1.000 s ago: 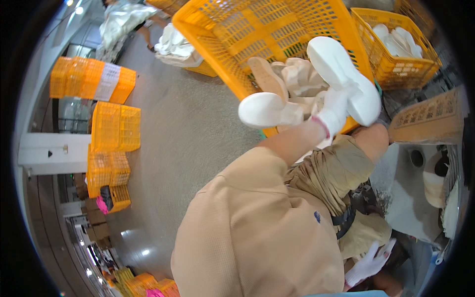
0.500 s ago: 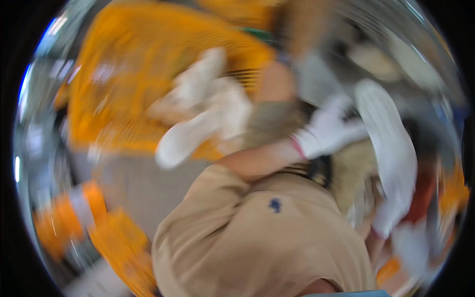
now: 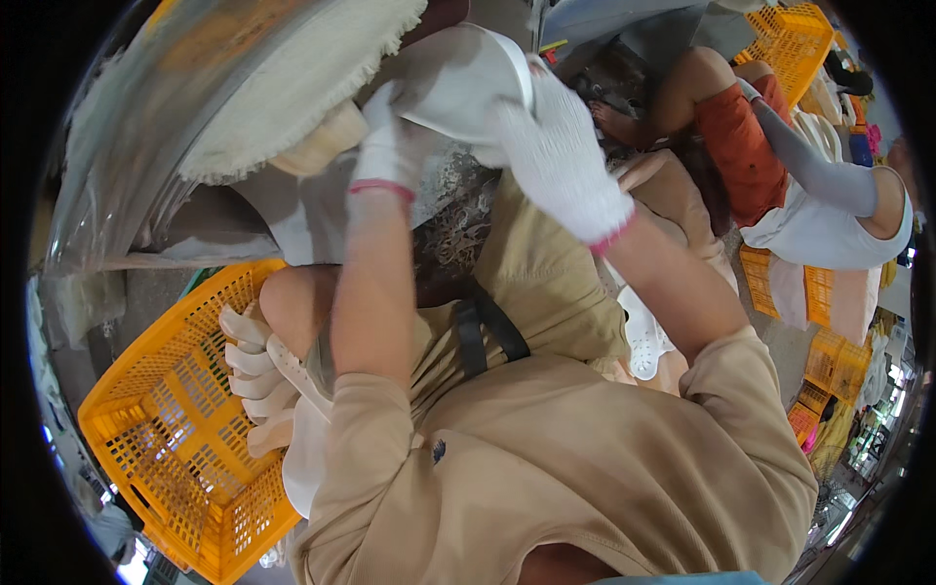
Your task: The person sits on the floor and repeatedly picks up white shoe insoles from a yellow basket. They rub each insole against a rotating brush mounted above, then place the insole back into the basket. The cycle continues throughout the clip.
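Observation:
A smooth white curved moulded piece [image 3: 458, 80], whose exact kind I cannot make out, is held between my two hands at the top middle. My left hand [image 3: 392, 141], in a white knit glove with a pink cuff, grips its left lower edge. On the other side my right hand [image 3: 561, 156], gloved the same way, has its fingers wrapped over the right edge; its fingertips are blurred. Just left of the piece is a big round fuzzy cloth buffing wheel [image 3: 292, 93]. Another white piece, pierced with holes [image 3: 643, 336], lies beside my right forearm.
An orange crate [image 3: 166, 419] at my left has several white pieces [image 3: 261, 375] stacked at its edge. A clear curved cover [image 3: 127, 185] surrounds the wheel. Another person in orange shorts [image 3: 746, 156] sits at the right, near more orange crates [image 3: 795, 44].
My view has swung, bringing the buffing wheel in at upper left. My right hand held an elongated white piece apart from my left hand; now both hands grip a white piece near the wheel.

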